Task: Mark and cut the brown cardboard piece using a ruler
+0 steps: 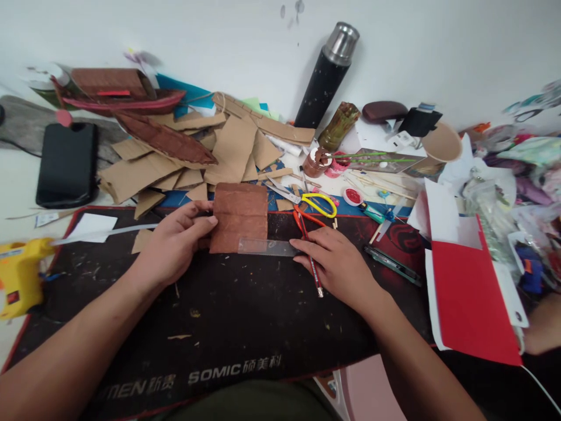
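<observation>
A brown-painted piece of cardboard (239,213) with crease lines stands out against the black mat. My left hand (173,242) grips its left edge, thumb on top and fingers partly hidden. Across the cardboard's lower right corner lies a clear ruler (269,247). The fingers of my right hand (337,260) are closed on the ruler's right end. A pencil (314,275) sits at those same fingers, its eraser end pointing toward me; whether it is held or only touched is unclear. Just beyond are scissors (318,204) with yellow and red handles.
Cardboard scraps (232,146) and a brown boat-shaped piece (164,137) lie behind, near a model boat (125,96). A yellow glue gun (24,275) is at left. Paint jars (316,162), a black flask (326,76), a utility knife (392,265) and red card (473,298) also surround the mat (245,321).
</observation>
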`<move>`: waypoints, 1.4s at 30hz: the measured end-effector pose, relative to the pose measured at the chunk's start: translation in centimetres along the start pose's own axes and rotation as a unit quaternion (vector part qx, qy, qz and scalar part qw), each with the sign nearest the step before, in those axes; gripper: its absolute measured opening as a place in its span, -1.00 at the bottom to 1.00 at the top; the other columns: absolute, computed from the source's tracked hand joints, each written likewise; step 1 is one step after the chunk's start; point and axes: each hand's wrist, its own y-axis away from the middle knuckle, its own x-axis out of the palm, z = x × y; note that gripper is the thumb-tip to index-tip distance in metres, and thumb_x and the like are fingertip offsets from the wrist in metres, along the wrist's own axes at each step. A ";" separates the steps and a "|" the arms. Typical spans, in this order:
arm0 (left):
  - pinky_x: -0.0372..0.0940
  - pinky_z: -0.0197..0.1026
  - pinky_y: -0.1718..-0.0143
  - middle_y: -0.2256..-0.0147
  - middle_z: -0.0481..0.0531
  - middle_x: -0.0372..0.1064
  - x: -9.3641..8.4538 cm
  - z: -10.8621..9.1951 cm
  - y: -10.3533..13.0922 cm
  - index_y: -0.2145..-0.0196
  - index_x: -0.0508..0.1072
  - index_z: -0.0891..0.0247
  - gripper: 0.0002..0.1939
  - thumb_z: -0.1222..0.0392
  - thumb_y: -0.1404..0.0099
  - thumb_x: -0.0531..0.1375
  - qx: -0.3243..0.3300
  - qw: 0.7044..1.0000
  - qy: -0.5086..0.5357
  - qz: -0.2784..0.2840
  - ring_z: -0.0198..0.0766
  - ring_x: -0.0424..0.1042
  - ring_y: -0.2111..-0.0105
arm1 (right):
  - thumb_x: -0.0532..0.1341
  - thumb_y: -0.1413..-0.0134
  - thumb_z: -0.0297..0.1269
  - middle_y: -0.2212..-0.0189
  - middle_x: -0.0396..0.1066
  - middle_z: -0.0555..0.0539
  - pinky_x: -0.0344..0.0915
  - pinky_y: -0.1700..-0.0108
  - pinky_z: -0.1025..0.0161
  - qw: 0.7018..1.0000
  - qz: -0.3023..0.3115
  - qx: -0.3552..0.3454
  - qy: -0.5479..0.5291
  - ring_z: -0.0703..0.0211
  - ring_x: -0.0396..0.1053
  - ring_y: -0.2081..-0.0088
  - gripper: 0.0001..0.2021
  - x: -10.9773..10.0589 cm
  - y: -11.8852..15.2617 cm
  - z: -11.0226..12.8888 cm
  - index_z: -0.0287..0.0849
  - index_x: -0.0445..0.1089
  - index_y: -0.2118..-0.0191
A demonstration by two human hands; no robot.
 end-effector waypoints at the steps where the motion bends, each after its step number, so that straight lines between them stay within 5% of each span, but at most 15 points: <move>1: 0.49 -0.29 0.40 0.38 -0.12 0.57 0.0 0.0 0.0 0.08 0.50 0.17 -0.68 0.20 -0.27 0.47 -0.001 1.000 0.004 0.000 -0.28 0.54 0.44 | 0.25 -0.63 -0.18 0.10 0.63 -0.25 0.57 0.01 -0.02 1.000 0.000 0.002 0.006 -0.08 0.56 0.10 -0.72 -0.2 0.2 -0.1 -0.22 0.61 -0.17; 18: 0.44 -0.37 0.50 0.44 -0.20 0.51 0.3 -0.3 -0.1 0.17 0.60 0.15 -0.58 0.16 -0.02 0.59 -0.010 1.000 0.001 -0.030 -0.36 0.48 0.53 | 0.22 -0.64 -0.16 0.07 0.64 -0.28 0.53 0.02 -0.03 1.000 0.002 0.014 0.028 -0.10 0.56 0.08 -0.69 -0.5 0.9 -0.7 -0.22 0.63 -0.18; 42: 0.49 -0.28 0.41 0.34 -0.07 0.61 -0.1 0.0 -0.2 0.12 0.59 0.14 -0.71 0.20 -0.20 0.49 0.004 1.000 -0.020 -0.018 -0.26 0.56 0.44 | 0.18 -0.66 -0.13 0.06 0.64 -0.23 0.53 -0.03 -0.07 0.999 0.024 0.024 0.032 -0.10 0.56 0.06 -0.67 -0.8 1.0 -1.0 -0.11 0.63 -0.23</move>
